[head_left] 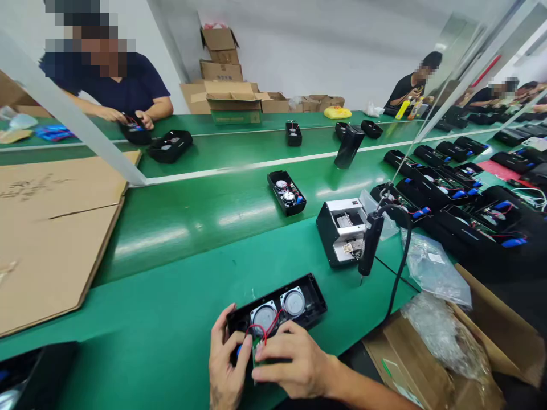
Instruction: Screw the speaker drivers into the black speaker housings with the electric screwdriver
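A black speaker housing (315, 302) rests on the green bench in front of me, its open side up. Two round speaker drivers (294, 302) sit inside it, with red wires (273, 326) running towards a small green circuit board (256, 344). My left hand (228, 359) is closed around the housing's left end, its thumb near the board and a bit of blue showing beside it. My right hand (294, 359) pinches the circuit board from the right. The fingers cover most of the board and the housing's near-left part.
A black electric screwdriver (371, 242) hangs beside a screw feeder (342, 233). Another open housing (287, 193) lies on the conveyor. Many housings (444, 182) are stacked right. Cardboard (55, 239) lies left; an open carton (410, 353) stands lower right. A co-worker (115, 85) sits opposite.
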